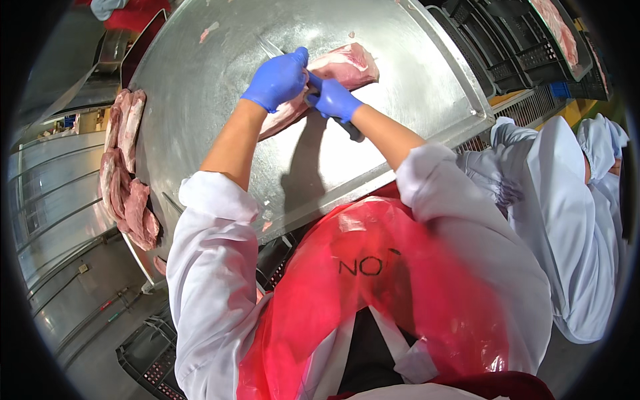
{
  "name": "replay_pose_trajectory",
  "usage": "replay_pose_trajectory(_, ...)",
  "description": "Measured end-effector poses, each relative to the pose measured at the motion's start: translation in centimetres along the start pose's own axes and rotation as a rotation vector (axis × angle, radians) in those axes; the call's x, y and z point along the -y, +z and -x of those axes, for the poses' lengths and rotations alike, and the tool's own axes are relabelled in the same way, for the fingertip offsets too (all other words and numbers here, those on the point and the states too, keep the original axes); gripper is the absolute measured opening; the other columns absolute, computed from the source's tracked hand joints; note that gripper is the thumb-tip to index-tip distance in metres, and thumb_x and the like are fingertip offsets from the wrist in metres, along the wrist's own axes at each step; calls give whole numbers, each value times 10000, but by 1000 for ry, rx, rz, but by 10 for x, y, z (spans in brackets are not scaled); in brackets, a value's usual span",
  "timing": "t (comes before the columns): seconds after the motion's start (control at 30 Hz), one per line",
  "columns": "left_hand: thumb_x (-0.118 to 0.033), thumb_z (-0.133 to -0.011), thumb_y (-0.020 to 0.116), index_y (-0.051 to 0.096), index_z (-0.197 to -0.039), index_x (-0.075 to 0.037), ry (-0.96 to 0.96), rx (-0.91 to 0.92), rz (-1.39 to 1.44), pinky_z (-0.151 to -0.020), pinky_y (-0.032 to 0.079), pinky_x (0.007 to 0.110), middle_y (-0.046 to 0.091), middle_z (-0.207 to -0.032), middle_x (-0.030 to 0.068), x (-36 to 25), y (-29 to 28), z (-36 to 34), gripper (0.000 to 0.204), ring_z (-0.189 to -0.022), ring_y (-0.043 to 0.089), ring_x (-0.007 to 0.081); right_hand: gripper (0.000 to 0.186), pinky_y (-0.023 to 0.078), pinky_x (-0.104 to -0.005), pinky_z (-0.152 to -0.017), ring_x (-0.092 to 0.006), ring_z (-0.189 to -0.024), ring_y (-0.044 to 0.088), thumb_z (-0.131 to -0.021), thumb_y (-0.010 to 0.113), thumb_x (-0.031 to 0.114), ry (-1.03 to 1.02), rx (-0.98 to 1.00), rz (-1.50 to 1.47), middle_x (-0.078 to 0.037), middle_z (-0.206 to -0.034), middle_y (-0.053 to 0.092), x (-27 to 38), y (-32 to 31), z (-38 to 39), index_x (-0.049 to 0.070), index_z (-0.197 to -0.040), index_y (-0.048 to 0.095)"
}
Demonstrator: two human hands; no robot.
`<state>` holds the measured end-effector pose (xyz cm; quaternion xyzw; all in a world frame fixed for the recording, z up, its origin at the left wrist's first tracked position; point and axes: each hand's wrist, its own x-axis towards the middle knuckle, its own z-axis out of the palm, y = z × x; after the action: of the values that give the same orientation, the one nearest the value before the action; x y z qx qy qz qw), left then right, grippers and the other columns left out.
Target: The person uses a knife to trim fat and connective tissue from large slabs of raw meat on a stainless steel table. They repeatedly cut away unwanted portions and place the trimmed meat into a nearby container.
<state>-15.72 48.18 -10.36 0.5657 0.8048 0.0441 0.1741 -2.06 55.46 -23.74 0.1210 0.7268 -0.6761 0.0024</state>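
Note:
On the metal work table lies a long pink cut of meat (348, 65) with a pale fatty patch at its right end. Over its middle, my left hand (277, 81), in a blue glove, is closed and pinches the meat's upper edge; its fingertips are partly hidden. My right hand (335, 100), also gloved in blue, is wrapped round a knife (355, 131) whose dark handle end sticks out below the palm. Between the hands the blade is mostly hidden. A thin shiny strip shows just beyond my left hand; I cannot tell whether it is the blade tip.
The metal table (427, 100) has a raised rim, with meat scraps (209, 31) on it. Several long meat strips (123, 180) are heaped along its left edge. Black crates (513, 40) stand at the upper right, one holding meat. A white-clothed person (560, 193) is close on my right.

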Motion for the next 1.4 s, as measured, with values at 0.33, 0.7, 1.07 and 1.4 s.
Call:
replay_pose_trajectory(0.33,-135,-840,583,555,-963,-6,17,-179,253,-746,491,493,654,-874,262,12,-33,46,181,-849,627,456,744,569,-402,-666,-339,-649,665,-942,507,186,230,121,100,-212,-861,681,37,45,7,207,-1598,157)
replay_pose_trajectory(0.7,-68,-853,500,516,-918,13,45,-407,380,-661,496,392,612,-730,183,16,-62,82,106,-696,643,331,730,557,-441,-660,-393,-608,636,-975,482,185,-5,11,177,-268,-875,677,-1,125,-24,153,-1602,109)
replay_pose_trajectory(1.07,-63,-904,493,542,-943,-23,83,-683,307,-640,461,412,584,-754,125,10,-107,145,74,-676,568,290,627,527,-430,-592,-348,-584,635,-911,505,150,-40,-13,76,-226,-750,646,19,195,-53,76,-1500,305)
replay_pose_trajectory(1.4,-67,-907,585,647,-1063,51,59,-1166,578,-769,515,296,659,-1017,159,29,-155,334,205,-909,631,225,706,550,-458,-588,-366,-622,665,-945,472,115,-21,238,198,-253,-940,668,56,254,-61,197,-1578,171)
